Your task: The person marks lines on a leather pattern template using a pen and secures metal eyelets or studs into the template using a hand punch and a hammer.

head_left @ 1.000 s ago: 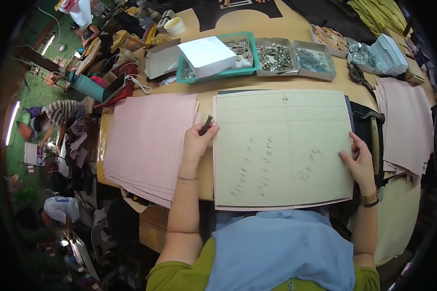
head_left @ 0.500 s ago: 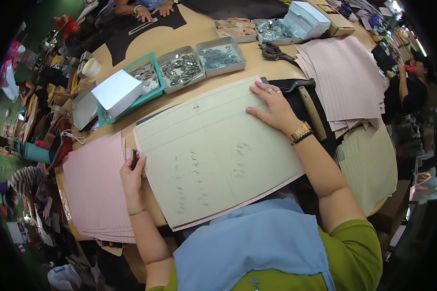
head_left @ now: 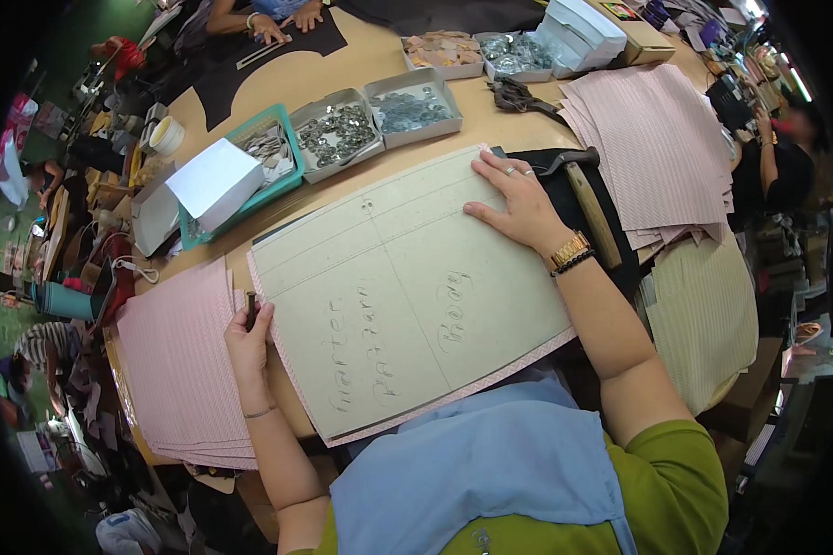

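Observation:
A large pale card pattern (head_left: 407, 305) with drawn lines and handwriting lies tilted across the table's front edge. Patterned pink sheet shows along its borders. My right hand (head_left: 523, 208) rests on the card's upper right part, fingers spread and flat. At the card's left edge, my left hand (head_left: 247, 347) is closed around a short dark rod-shaped tool (head_left: 251, 311), mostly hidden by the fingers. A hammer with a wooden handle (head_left: 594, 217) lies on black material just right of my right hand.
Stacks of pink sheets lie left (head_left: 180, 361) and right (head_left: 652, 139), with a yellowish stack (head_left: 703, 319) nearer me. Beyond the card stand a teal basket (head_left: 294, 176) and boxes of metal parts (head_left: 342, 134). Across the table, another person's hands (head_left: 282, 26) touch dark material.
The view has shifted slightly, and the writing on the card looks sharper. Both hands keep their places on and beside the card.

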A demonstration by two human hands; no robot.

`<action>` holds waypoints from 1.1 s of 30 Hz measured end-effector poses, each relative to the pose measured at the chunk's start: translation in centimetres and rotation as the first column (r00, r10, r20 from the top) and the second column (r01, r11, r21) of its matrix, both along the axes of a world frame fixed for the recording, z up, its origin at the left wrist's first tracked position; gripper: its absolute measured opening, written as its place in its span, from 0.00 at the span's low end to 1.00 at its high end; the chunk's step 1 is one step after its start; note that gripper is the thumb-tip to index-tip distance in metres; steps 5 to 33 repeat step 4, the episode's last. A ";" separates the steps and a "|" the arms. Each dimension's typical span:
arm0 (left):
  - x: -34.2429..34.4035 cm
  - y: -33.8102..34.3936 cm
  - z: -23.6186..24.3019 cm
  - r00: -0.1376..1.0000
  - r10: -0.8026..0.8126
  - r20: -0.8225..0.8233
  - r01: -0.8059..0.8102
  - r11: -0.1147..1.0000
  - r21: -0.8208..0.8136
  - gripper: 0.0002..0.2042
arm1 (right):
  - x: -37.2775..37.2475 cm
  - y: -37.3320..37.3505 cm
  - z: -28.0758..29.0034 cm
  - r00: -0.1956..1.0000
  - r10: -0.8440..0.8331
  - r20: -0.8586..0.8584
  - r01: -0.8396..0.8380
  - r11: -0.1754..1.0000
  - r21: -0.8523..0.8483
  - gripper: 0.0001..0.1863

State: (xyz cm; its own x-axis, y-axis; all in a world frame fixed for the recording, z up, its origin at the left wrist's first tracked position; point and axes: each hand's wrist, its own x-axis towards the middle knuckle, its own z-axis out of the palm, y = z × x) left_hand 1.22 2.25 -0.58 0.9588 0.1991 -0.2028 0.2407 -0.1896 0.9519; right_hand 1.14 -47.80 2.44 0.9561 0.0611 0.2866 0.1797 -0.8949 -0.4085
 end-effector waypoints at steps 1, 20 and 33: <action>0.0 -0.3 0.2 1.000 -0.007 0.008 0.007 1.000 0.008 0.13 | -0.1 -0.1 0.2 1.000 -0.005 0.006 0.005 1.000 -0.003 0.38; 0.0 -1.0 0.9 0.999 -0.031 0.024 0.030 0.999 0.042 0.14 | -0.1 -0.2 0.9 1.000 -0.015 0.013 0.015 1.000 0.003 0.38; 0.0 -1.0 0.9 0.999 -0.031 0.024 0.030 0.999 0.042 0.14 | -0.1 -0.2 0.9 1.000 -0.015 0.013 0.015 1.000 0.003 0.38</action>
